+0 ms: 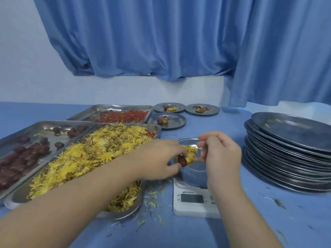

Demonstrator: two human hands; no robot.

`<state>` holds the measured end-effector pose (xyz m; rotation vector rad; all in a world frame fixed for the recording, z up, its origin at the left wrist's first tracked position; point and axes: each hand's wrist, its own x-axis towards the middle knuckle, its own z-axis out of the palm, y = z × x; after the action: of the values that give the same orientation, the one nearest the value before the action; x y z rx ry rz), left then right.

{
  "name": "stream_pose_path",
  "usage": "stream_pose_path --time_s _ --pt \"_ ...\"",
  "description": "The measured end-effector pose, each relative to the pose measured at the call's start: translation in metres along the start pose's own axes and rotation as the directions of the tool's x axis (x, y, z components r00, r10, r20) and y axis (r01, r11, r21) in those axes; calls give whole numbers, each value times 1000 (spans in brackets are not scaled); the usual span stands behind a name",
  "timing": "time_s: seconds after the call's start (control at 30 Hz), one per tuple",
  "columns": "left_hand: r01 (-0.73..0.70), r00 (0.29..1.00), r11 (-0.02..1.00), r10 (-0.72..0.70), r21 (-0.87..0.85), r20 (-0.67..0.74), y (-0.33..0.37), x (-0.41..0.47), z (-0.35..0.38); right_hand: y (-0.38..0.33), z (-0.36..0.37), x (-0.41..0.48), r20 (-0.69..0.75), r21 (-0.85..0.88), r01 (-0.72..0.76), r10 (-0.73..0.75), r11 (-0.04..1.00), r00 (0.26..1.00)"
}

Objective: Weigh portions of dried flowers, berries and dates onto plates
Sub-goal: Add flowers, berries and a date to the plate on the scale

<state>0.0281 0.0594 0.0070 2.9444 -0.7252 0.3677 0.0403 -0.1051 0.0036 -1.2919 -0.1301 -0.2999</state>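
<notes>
While both forearms cross the lower frame, loose petals [154, 199] litter the blue table [179, 233] at bottom centre, just left of a white scale [195, 199]. The scale's display is unreadable. On it sits a steel plate [193, 174], partly hidden by the right wrist, with a clump of yellow flowers [190, 152] at its far side. Left hand [157, 158] pinches a dark red date [182, 160] over the plate's left edge. Right hand [222, 154] hovers above the plate with fingers curled; cannot tell whether it holds anything. At left, the flower tray [121, 214] is heaped full, the date tray [44, 123] beside it is half full, and the berry tray [107, 106] behind has a thin layer. A plate stack [286, 158] stands tall at right. Three filled plates [177, 123] sit mid-frame, each with a small mixed portion. Blue curtain [161, 42] hangs at top.
</notes>
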Motion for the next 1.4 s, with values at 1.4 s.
stream_pose_path --time_s 1.4 --pt "712 524 665 -718 227 459 -297 125 30 15 33 150 663 -578 483 33 657 748"
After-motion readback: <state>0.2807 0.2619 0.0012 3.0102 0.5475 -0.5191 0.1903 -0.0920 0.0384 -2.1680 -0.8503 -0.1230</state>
